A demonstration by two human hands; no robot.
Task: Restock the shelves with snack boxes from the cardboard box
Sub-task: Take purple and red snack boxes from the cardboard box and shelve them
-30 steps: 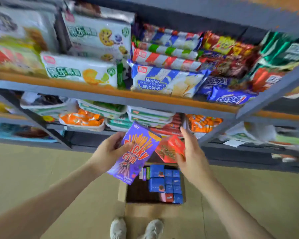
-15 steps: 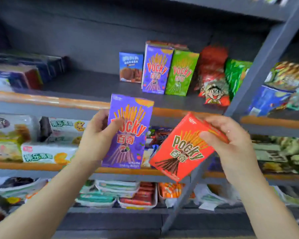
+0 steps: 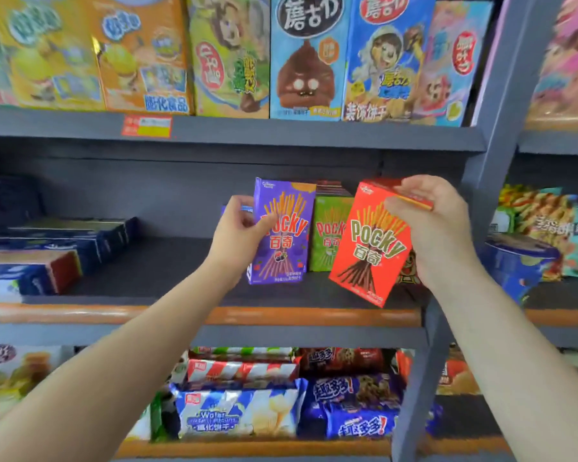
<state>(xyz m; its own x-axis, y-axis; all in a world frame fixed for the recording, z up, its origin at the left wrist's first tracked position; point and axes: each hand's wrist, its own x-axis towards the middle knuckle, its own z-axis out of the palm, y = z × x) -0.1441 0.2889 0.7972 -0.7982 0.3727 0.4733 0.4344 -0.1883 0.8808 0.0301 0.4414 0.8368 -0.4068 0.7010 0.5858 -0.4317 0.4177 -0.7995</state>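
Observation:
My left hand (image 3: 239, 233) grips a purple Pocky box (image 3: 282, 235) by its left edge, holding it upright over the middle shelf (image 3: 147, 261). My right hand (image 3: 437, 225) holds a red Pocky box (image 3: 369, 245) by its top right corner, tilted, just in front of the shelf. A green Pocky box (image 3: 329, 240) stands on the shelf between and behind the two held boxes. The cardboard box is out of view.
Dark blue boxes (image 3: 47, 251) lie stacked at the shelf's left. A grey upright post (image 3: 501, 135) stands right of my right hand, with snack bags (image 3: 541, 228) beyond it. Tall snack boxes (image 3: 307, 58) fill the shelf above; wafer and cookie packs (image 3: 247, 411) lie below.
Both hands have lifted the purple and red boxes up from the cardboard box on the floor and brought them forward to the middle shelf. My view has risen with them.

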